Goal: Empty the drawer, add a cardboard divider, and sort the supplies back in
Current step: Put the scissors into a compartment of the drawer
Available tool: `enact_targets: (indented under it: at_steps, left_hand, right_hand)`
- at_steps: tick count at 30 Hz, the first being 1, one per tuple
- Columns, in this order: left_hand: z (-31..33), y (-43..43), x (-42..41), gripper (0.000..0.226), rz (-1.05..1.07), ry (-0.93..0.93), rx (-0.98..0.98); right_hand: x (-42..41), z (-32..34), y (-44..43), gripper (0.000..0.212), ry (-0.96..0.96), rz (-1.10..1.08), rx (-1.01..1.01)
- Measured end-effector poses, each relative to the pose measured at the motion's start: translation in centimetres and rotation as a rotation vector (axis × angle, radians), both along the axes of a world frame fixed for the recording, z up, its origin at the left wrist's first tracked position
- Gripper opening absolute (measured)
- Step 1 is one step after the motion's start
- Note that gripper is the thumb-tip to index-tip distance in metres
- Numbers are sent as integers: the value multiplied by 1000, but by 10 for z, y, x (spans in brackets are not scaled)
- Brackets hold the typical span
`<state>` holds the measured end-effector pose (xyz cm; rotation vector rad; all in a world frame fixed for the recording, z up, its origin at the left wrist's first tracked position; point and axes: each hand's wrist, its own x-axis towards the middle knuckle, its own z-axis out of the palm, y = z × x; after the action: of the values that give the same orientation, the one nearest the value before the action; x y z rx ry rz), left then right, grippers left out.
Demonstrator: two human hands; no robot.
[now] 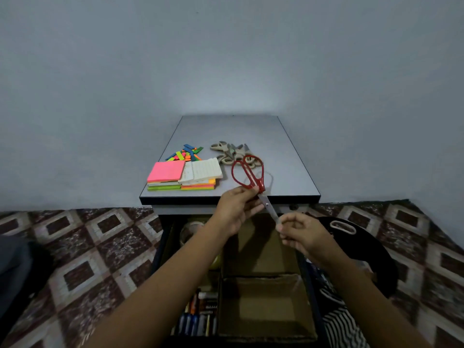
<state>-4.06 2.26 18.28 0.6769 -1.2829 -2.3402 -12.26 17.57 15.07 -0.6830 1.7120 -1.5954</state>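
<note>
Red-handled scissors [248, 175] hang over the cabinet's front edge, handles up. My left hand [236, 209] grips them just below the handles. My right hand [302, 233] pinches the blade tip. Below both hands the drawer [316, 310] stands pulled out, lined with brown cardboard dividers [258, 277]. Its left strip holds pens and markers [198, 315] at the near end and a tape roll [190, 228] at the far end. The two right compartments show bare cardboard.
On the grey cabinet top [283, 156] lie stacked sticky-note pads [184, 175], a heap of coloured page flags [185, 153] and several beige scissors [232, 153]. A black bag [361, 249] sits on the patterned floor to the right.
</note>
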Motion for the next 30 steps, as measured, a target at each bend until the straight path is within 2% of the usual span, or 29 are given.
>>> enact_targets:
  at_steps: [4, 11, 15, 20, 21, 23, 27, 30]
  left_hand:
    - [-33, 20, 12, 10, 9, -88, -44]
    - [-74, 41, 13, 15, 104, -232, 52]
    - [-91, 46, 6, 9, 151, -297, 94]
    - [-112, 40, -9, 19, 172, -491, 154]
    - [-112, 39, -12, 23, 157, -511, 155]
    - [-113, 36, -18, 25, 129, -553, 125]
    - [-113, 33, -25, 3, 34, -627, 65]
    - [-112, 31, -28, 12, -65, -660, -2]
  right_hand:
    - [3, -25, 6, 11, 331, 47, 240]
    - [8, -48, -17, 6, 597, 36, 447]
    - [9, -54, -26, 3, 608, 58, 560]
    - [10, -58, -34, 13, 578, 149, 721]
    - [10, -60, -36, 18, 585, 156, 753]
    - [11, -62, -41, 13, 591, 145, 805]
    - [15, -65, -45, 22, 592, 105, 875]
    - [18, -72, -44, 23, 600, 88, 910]
